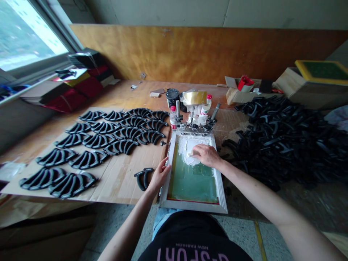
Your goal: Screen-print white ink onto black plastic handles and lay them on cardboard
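A screen-printing frame (222, 195) with a green mesh (192, 185) lies in front of me, its far end under a metal hinge clamp (194, 127). Thick white ink (187, 143) covers the far part of the mesh. My right hand (206, 155) is closed on a small pale scraper (191, 153), pressed into the ink; the fingers partly hide it. Beside the frame's left edge, my left hand (161, 174) rests with its fingers extended against the rim. Two curved black handles (144, 178) lie on the cardboard just left of that hand.
Rows of curved black parts (94, 139) fan across the cardboard (119, 181) at left. A large heap of similar parts (288, 141) lies at right. Behind the clamp stand red-capped bottles (173, 116) and a dark tub (172, 97). Boxes (312, 88) sit at the back right.
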Motion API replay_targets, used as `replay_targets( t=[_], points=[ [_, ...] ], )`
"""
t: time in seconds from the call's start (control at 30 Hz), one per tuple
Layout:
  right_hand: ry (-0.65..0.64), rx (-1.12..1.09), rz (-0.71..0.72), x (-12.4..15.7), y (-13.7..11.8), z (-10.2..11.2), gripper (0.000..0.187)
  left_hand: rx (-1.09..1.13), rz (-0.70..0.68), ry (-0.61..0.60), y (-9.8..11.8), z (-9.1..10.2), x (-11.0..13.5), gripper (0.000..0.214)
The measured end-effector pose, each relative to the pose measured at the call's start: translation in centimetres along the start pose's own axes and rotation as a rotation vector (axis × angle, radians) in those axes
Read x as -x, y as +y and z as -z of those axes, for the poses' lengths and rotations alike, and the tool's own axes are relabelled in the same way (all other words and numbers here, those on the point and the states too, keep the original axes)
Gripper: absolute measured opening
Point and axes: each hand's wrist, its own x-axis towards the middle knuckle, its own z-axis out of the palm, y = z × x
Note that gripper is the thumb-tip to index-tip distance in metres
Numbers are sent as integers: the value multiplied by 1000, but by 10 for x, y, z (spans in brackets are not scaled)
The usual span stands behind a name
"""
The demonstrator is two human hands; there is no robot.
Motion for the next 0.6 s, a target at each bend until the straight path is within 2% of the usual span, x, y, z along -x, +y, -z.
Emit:
replay_targets(
  t=[0.1, 0.17, 0.23, 0.33, 0.4, 0.5, 0.57, 0.6],
  points=[
    [71, 31, -154, -35, 16, 19, 46, 8, -6, -20, 15, 3, 8, 73],
    [128, 75, -258, -49, 35, 33, 54, 32, -41, -17, 31, 6, 14, 67],
    [228, 86, -377, -46, 60, 47, 46, 50, -100, 21, 50, 8, 17, 54],
    [349, 40, -584, -15, 95, 54, 29, 136, -261, 59, 84, 5, 13, 45],
    [313, -17, -619, 11, 106, 42, 26, 248, -397, 38, 107, -1, 4, 44],
    [192, -99, -465, 36, 94, 5, 29, 385, -438, 33, 131, -15, -12, 47],
    [110, -100, -318, 40, 74, -20, 41, 459, -388, 109, 129, -28, -17, 47],
    [69, -82, -262, 40, 63, -30, 43, 486, -356, 142, 121, -35, -17, 47]
  ],
)
